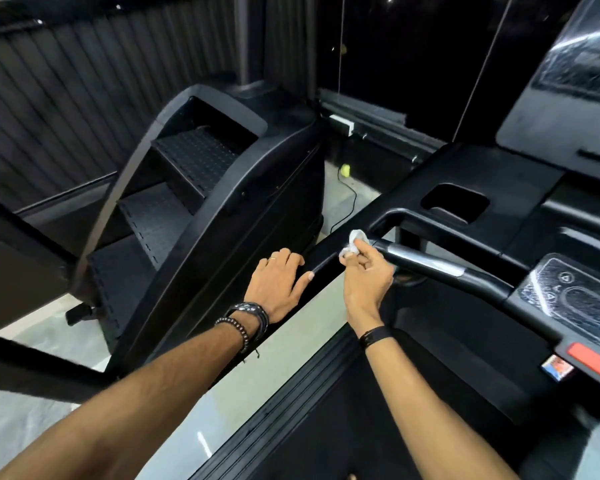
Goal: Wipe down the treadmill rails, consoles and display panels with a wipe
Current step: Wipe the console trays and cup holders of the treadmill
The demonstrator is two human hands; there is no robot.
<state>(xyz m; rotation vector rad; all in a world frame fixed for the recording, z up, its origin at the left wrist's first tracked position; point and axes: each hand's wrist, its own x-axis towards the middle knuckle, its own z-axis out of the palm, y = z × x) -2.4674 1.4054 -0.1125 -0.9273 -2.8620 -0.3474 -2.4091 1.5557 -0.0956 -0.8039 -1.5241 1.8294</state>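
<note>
My right hand (366,277) pinches a small crumpled white wipe (354,241) against the treadmill's left side rail (329,259), close to where it meets the silver-banded front handlebar (426,263). My left hand (279,284) rests on the same rail a little nearer to me, fingers spread over its top. The black console (492,174) with a cup recess lies beyond the handlebar. A control panel (575,296) with arrow buttons sits at the right, and the display screen (582,53) rises at the top right, streaked with reflections.
A black stair-climber machine (201,188) stands just left of the rail, across a narrow strip of pale floor (302,344). The treadmill belt (378,420) runs below my arms. A red safety strip (593,362) sits under the control panel. A cable and yellow-green object (344,171) lie on the floor behind.
</note>
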